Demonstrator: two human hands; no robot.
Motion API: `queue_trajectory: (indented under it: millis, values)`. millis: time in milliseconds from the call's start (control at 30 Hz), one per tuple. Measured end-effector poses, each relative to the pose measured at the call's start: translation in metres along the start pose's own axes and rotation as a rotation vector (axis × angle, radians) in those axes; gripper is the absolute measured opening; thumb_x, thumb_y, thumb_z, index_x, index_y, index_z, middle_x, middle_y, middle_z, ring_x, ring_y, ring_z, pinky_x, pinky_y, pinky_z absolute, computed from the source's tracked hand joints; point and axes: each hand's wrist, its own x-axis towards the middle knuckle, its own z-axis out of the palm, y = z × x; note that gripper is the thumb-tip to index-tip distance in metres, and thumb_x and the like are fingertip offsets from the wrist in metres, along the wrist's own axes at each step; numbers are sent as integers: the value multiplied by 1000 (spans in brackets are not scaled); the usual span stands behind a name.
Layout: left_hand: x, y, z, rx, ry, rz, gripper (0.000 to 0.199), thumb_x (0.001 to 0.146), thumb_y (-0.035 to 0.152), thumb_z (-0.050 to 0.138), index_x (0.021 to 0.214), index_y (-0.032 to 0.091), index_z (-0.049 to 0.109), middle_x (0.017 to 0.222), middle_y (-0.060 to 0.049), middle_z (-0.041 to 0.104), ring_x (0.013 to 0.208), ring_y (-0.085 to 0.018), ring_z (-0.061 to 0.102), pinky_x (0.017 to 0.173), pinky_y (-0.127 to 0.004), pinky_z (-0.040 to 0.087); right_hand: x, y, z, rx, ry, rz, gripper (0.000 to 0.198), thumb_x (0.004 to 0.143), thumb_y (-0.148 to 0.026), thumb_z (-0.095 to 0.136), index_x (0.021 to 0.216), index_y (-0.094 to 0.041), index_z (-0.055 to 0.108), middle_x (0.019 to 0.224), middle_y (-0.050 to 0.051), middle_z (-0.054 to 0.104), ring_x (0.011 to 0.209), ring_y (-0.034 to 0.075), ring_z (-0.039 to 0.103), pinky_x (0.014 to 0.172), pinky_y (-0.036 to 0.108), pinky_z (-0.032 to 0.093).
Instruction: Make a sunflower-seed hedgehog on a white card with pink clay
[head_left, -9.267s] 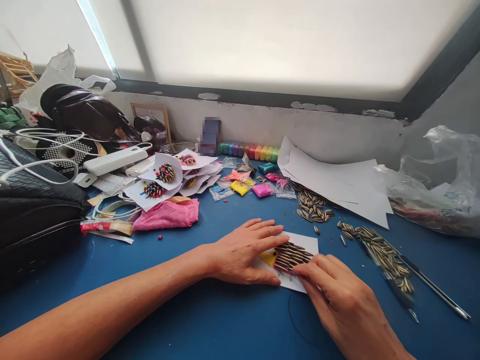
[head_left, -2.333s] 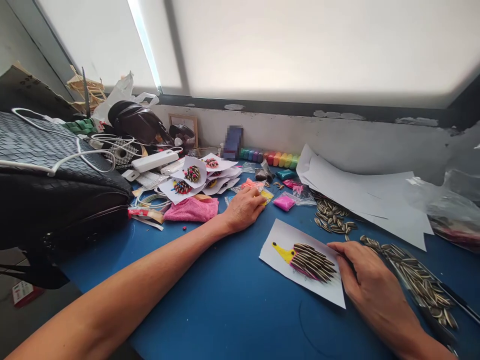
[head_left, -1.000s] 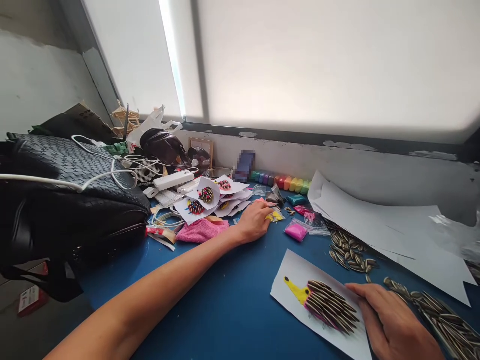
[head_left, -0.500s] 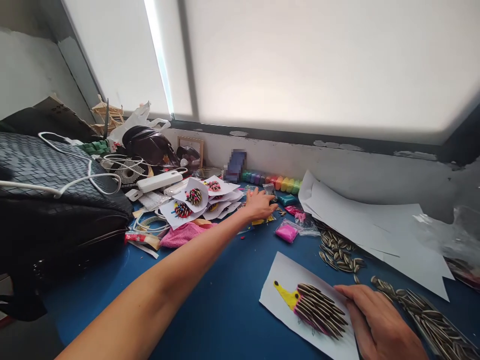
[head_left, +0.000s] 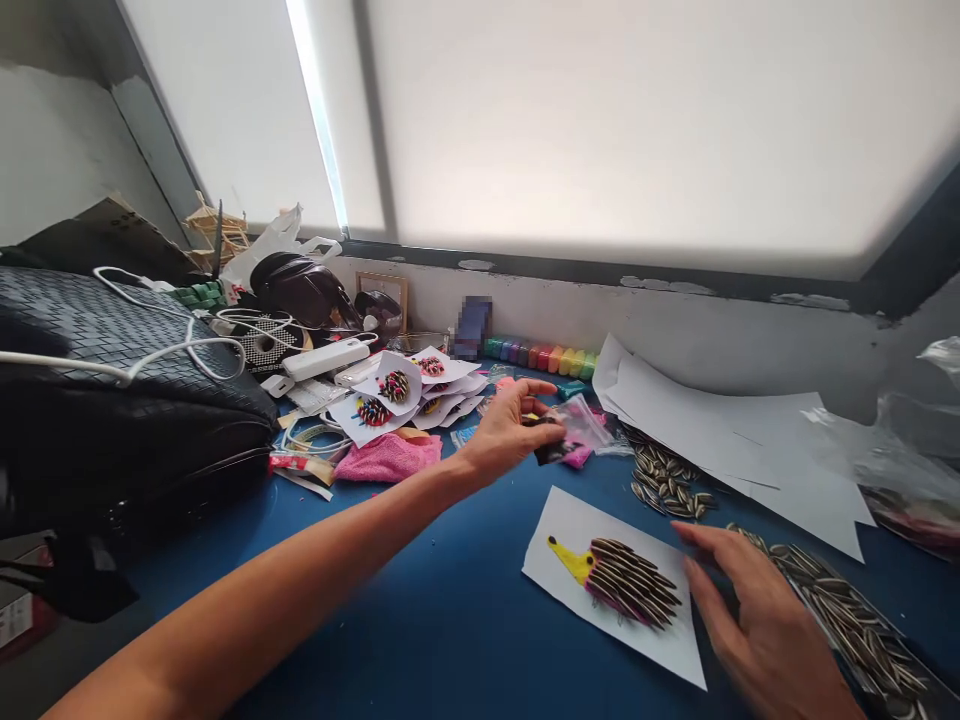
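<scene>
My left hand (head_left: 510,430) pinches a small clear zip bag with a black lump (head_left: 553,450) in it, above the far part of the table. At the right edge of a white paper card (head_left: 551,520), my right hand (head_left: 765,610) has its thumb and forefinger apart; whether they touch the card I cannot tell. On the card is a hedgehog picture with a yellow clay head (head_left: 574,562) and spines of striped sunflower seeds (head_left: 637,585). Beyond the left hand's fingers lie small bags of clay, one of them pink (head_left: 577,457), partly hidden by the held bag.
Loose sunflower seeds (head_left: 667,480) lie right of centre, and more fill a clear tray (head_left: 870,625). White sheets (head_left: 720,430) lean near the wall. Several finished hedgehog cards (head_left: 386,400), a pink cloth (head_left: 390,457) and a black woven bag (head_left: 127,400) occupy the left. Coloured clay blocks (head_left: 544,358) line the back.
My left hand has come back from the bags at the rear, now holding the bag with the black lump. My right hand's fingers have spread beside the card.
</scene>
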Motion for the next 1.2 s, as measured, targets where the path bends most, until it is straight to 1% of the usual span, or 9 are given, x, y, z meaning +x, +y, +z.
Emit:
queue_trajectory:
  millis: [100, 233, 333, 433, 667, 733, 900, 1100, 1200]
  values:
    - [-27, 17, 8, -344, -217, -142, 29, 76, 15, 75, 104, 11, 66, 85, -4, 67, 71, -9, 64, 67, -22, 53, 8, -20, -16, 180, -64, 253, 37, 90, -52, 48, 98, -24, 70, 98, 7, 76, 87, 25, 74, 68, 33, 61]
    - [-48, 34, 20, -520, -327, -237, 23, 70, 17, 80, 91, 12, 71, 73, 0, 64, 64, -8, 60, 62, -20, 49, 18, -49, -35, 505, -185, 445, 44, 88, -59, 48, 93, -23, 73, 86, 6, 76, 80, 24, 74, 66, 29, 61]
    - [-57, 39, 25, -537, -394, -259, 18, 70, 19, 80, 86, 13, 72, 67, 2, 63, 60, -8, 57, 59, -20, 47, 19, -61, -39, 664, -316, 493, 40, 83, -59, 57, 82, -22, 73, 74, 5, 73, 66, 21, 69, 57, 27, 58]
    - [-62, 38, 25, -525, -433, -277, 14, 72, 19, 78, 83, 13, 74, 65, 1, 63, 58, -8, 55, 56, -19, 44, 17, -67, -39, 750, -367, 509, 37, 77, -57, 64, 71, -21, 71, 65, 3, 69, 56, 16, 62, 52, 23, 54]
    - [-68, 38, 26, -461, -459, -281, 12, 75, 19, 75, 84, 12, 76, 65, 0, 65, 60, -9, 56, 58, -20, 45, 12, -77, -40, 764, -466, 490, 31, 79, -52, 63, 72, -23, 66, 70, 2, 66, 65, 17, 63, 59, 23, 53]
    - [-69, 38, 26, -490, -461, -273, 18, 76, 21, 75, 91, 12, 75, 70, -1, 66, 62, -10, 58, 60, -20, 46, 12, -78, -40, 736, -433, 497, 32, 79, -52, 62, 70, -22, 63, 69, 1, 65, 65, 16, 62, 58, 23, 53]
    - [-67, 36, 20, -549, -558, -343, 42, 75, 29, 78, 110, 10, 65, 77, -4, 67, 63, -14, 64, 63, -27, 53, 12, -72, -41, 663, -167, 576, 31, 69, -53, 72, 69, -24, 59, 63, -1, 64, 58, 14, 61, 52, 20, 51]
    - [-63, 31, 16, -598, -534, -286, 20, 76, 17, 70, 95, 10, 67, 81, -5, 68, 68, -11, 62, 67, -24, 52, 17, -69, -40, 726, -214, 634, 30, 63, -53, 77, 72, -25, 73, 74, 3, 74, 70, 18, 68, 64, 22, 57]
    - [-64, 28, 18, -606, -554, -282, 27, 72, 8, 69, 99, 11, 67, 87, -5, 69, 78, -13, 64, 75, -25, 51, 15, -67, -38, 743, -234, 623, 31, 63, -55, 77, 70, -25, 77, 77, 5, 77, 74, 21, 70, 68, 24, 58]
